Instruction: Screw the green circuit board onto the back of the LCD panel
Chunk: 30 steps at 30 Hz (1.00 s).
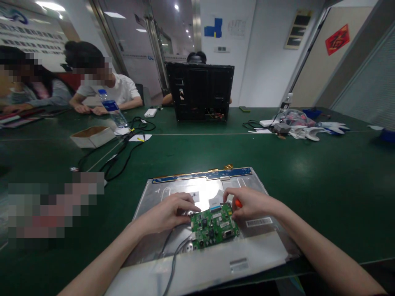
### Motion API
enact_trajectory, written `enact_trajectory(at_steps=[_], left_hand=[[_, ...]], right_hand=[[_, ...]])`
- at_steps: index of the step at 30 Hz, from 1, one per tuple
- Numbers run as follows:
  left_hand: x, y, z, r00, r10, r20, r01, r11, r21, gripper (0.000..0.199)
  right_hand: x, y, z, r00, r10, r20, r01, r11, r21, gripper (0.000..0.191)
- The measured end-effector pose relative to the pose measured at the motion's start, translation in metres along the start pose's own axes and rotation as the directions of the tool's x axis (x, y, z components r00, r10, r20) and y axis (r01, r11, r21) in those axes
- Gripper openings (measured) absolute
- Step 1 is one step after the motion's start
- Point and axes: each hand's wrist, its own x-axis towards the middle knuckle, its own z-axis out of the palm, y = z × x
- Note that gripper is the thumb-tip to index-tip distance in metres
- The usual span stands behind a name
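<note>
Beyond the far edge of the green tabletop stand a white wall and metal-framed glass panels; past its left side, a lettered wall near a ceiling light; past its right, a beige door with a red diamond poster, and slatted blinds.

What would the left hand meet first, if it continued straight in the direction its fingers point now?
The left hand would most likely meet the green circuit board: its fingertips are right at the board's left edge. Whether they touch it is hard to tell from this view.
</note>
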Motion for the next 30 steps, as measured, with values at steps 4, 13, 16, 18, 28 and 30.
enact_trajectory(at_steps=[4, 13, 16, 18, 28, 30], left_hand=[[0.000, 0.002, -0.002, 1.000, -0.002, 0.012, 0.002, 1.000, -0.004, 0.023], [-0.002, -0.004, -0.003, 0.999, -0.011, 0.034, 0.012, 1.000, -0.028, 0.026], [-0.002, -0.006, -0.004, 0.999, -0.027, 0.038, 0.029, 0.998, -0.052, 0.028], [-0.002, -0.006, -0.006, 0.998, -0.041, 0.047, 0.044, 0.996, -0.077, 0.029], [0.002, -0.002, -0.006, 0.995, -0.073, 0.068, 0.084, 0.982, -0.166, 0.007], [0.002, -0.004, -0.005, 0.996, -0.062, 0.067, 0.072, 0.983, -0.170, 0.009]], right_hand=[[-0.007, 0.000, 0.000, 0.993, -0.067, 0.102, 0.072, 0.996, -0.053, 0.058], [-0.020, -0.012, 0.011, 0.984, -0.177, 0.014, 0.175, 0.956, -0.234, 0.029], [-0.022, -0.011, 0.006, 0.975, -0.222, 0.035, 0.223, 0.937, -0.268, 0.024], [-0.021, -0.008, 0.003, 0.964, -0.263, 0.023, 0.260, 0.931, -0.255, 0.023], [-0.005, 0.006, 0.004, 0.902, -0.377, -0.208, 0.363, 0.926, -0.105, 0.024], [-0.005, 0.006, 0.004, 0.904, -0.374, -0.207, 0.362, 0.927, -0.093, 0.025]])
